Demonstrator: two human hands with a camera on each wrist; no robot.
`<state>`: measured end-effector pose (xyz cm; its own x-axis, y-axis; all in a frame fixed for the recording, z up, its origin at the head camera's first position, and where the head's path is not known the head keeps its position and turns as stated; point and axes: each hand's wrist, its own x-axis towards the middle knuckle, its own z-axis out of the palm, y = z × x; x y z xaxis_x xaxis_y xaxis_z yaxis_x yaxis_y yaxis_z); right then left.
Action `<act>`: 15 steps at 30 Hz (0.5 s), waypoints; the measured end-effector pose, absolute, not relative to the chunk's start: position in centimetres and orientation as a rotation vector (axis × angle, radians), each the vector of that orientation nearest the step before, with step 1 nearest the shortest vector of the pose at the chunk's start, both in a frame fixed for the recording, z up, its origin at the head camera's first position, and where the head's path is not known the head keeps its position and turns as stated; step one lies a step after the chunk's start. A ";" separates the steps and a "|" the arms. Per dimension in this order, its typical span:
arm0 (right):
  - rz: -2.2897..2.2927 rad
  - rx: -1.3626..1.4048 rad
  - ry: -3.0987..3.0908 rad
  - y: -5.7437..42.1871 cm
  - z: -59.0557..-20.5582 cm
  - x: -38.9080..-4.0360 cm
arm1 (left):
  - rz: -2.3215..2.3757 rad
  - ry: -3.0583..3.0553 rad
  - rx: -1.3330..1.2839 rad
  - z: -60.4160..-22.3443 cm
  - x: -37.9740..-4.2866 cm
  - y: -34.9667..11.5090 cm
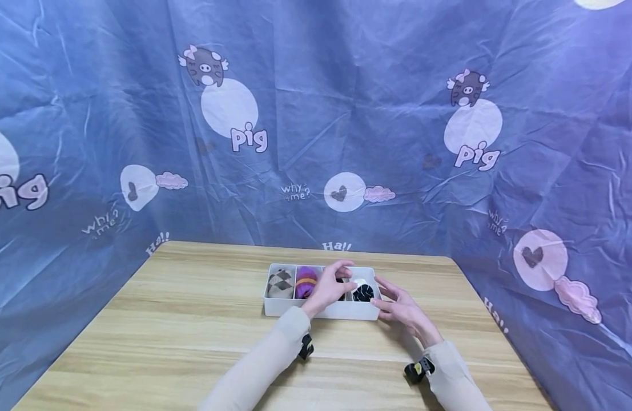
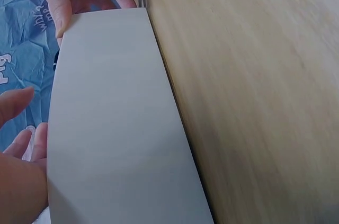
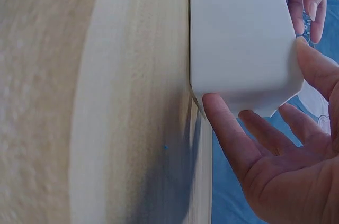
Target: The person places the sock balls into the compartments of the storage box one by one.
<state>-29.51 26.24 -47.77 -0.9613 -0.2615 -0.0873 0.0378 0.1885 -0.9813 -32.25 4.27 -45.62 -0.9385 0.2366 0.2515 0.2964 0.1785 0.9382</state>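
Observation:
On the table stands a long white box (image 1: 321,309) with dividers. A grey-brown argyle sock (image 1: 280,283) lies rolled in its left compartment, a purple sock (image 1: 306,279) with an orange band beside it. A black-and-white patterned sock (image 1: 363,291) fills part of the right compartment. Over the right half of the box hovers my left hand (image 1: 330,287), thumb and fingers apart, with nothing seen between them. It partly hides a dark item (image 1: 341,281) in the third compartment. My right hand (image 1: 404,311) holds the box's right end, thumb at the front rim, fingers against the end wall.
The wood-grain table (image 1: 192,342) extends around the box. A blue printed cloth (image 1: 316,142) hangs behind the table and along both sides. Each wrist wears a small black camera, like the right one (image 1: 419,370).

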 end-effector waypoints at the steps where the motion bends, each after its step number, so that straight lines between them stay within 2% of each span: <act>1: -1.851 -0.212 2.228 26.2 -47.8 -29.5 | -1.918 -2.364 -0.543 -45.6 -32.2 4.1; 15: -1.830 -0.221 2.241 26.2 -47.8 -29.4 | -1.866 -2.299 -0.511 -45.0 -32.4 -0.2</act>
